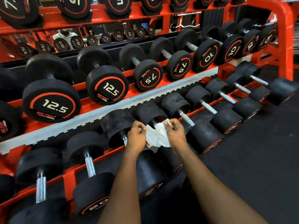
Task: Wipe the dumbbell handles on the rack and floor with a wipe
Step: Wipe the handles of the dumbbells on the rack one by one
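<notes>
Head view, bottom tier of the rack (285,46). The left hand (136,136) and right hand (175,134) each pinch an opposite edge of a crumpled white wipe (157,137), fingers curled on it, just above the lowest dumbbell row. Step in hand, as judged: spreading or refolding the wipe between handles. Just right of the grip lies a knurled steel handle (187,118); the next move calls for wrapping the wipe round it. Beyond the grip sits a 12.5 dumbbell (106,89).
</notes>
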Demonstrator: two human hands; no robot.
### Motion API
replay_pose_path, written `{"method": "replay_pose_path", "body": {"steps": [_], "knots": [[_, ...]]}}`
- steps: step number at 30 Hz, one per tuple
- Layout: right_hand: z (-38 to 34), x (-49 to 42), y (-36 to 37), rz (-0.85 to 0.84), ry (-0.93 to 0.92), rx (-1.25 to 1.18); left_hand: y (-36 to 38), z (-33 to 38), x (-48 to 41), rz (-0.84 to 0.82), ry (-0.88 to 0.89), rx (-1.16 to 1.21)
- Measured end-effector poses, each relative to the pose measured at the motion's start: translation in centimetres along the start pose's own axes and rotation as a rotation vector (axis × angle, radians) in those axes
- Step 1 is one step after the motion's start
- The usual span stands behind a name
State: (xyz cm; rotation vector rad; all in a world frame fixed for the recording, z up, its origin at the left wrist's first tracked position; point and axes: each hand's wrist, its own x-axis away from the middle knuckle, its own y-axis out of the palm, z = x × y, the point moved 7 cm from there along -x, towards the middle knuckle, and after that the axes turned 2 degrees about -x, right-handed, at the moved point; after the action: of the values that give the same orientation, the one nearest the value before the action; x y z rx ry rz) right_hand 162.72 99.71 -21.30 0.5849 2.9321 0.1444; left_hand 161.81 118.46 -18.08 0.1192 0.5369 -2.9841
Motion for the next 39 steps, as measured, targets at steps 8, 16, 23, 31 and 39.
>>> {"method": "replay_pose_path", "body": {"steps": [8, 16, 23, 31, 39], "knots": [[-0.5, -0.3, -0.5, -0.046, -0.042, 0.019, 1.6, 0.9, 0.5, -0.205, 0.074, -0.113], [0.4, -0.5, -1.7, -0.026, -0.035, 0.056, -0.2, 0.5, -0.3, 0.004, 0.032, -0.052], [0.4, 0.5, -0.6, -0.062, -0.058, 0.047, -1.0, 2.7, 1.1, 0.268, 0.136, -0.125], [-0.5, -0.1, -0.9, -0.027, -0.022, -0.054, -1.3, 2.5, 1.1, 0.225, 0.139, -0.167], [0.7, -0.7, -1.5, -0.120, 0.078, 0.077, -2.8, 2.3, 0.4, 0.166, 0.146, -0.150]]}}
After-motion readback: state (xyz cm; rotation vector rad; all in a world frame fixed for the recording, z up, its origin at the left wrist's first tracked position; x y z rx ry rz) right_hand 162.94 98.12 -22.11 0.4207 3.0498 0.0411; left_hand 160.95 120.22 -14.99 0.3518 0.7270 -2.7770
